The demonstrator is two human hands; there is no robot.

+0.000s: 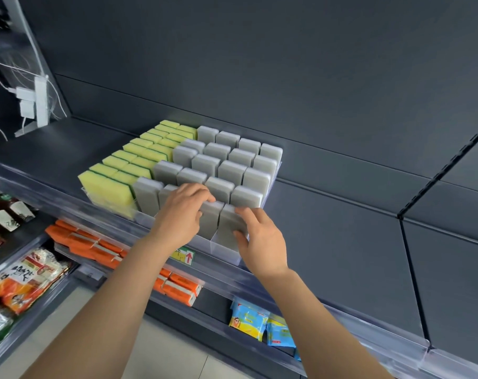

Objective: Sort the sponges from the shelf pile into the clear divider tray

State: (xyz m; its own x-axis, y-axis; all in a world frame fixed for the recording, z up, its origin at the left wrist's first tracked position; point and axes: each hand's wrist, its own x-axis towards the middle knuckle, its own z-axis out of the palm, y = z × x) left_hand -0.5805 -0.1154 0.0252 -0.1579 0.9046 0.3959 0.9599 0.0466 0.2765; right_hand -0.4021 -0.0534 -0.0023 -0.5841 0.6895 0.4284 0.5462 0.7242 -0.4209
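Observation:
A clear divider tray sits on the dark shelf, filled with upright sponges. Yellow-and-green sponges fill the two left lanes, and grey sponges fill the lanes to the right. My left hand rests over the front grey sponges, its fingertips curled on the top of one. My right hand holds the front-right grey sponge, thumb on its front face and fingers at its right side. No loose pile of sponges is in view.
The dark shelf stretches to the right of the tray, with a clear front rail. On the lower shelf lie orange packets, blue packets and noodle bags. A white power strip hangs at the back left.

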